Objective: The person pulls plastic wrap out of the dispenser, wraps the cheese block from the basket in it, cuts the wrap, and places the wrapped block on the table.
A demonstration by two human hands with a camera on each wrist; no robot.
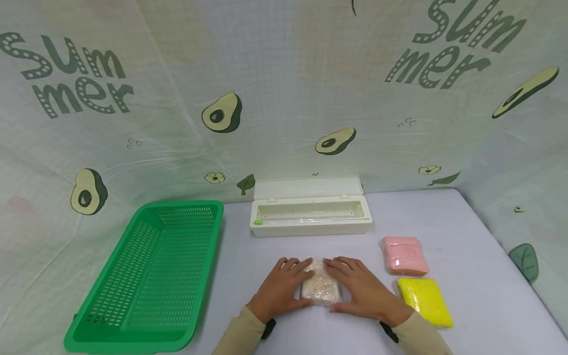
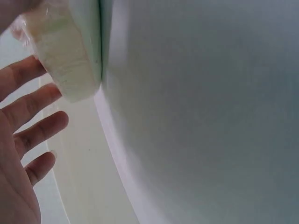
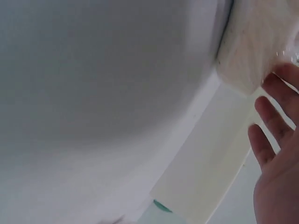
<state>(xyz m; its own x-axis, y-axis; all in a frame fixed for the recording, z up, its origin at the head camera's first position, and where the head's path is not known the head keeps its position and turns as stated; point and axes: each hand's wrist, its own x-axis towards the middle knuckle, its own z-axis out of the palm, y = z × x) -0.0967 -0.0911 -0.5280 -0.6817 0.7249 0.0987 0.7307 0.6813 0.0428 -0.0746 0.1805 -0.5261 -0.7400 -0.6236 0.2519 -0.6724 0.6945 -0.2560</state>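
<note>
A pale block wrapped in clear plastic film (image 1: 320, 288) lies flat on the table between both hands. My left hand (image 1: 285, 288) holds its left side, thumb at the near corner and fingertips over the far part. From the other side my right hand (image 1: 366, 291) grips it the same way. In the left wrist view, upper fingers (image 2: 35, 102) meet the block's side (image 2: 70, 60), while the lower ones stand apart from it. The right wrist view has the block (image 3: 247, 51) at the top right with fingertips against its film.
Behind the hands stands a white cling film dispenser (image 1: 310, 229), lid up, with a green slide cutter (image 1: 258, 222). A green plastic basket (image 1: 205, 276) is at left. On the right lie a pink wrapped block (image 1: 405, 255) and a yellow one (image 1: 423, 298). A printed cloth hangs behind.
</note>
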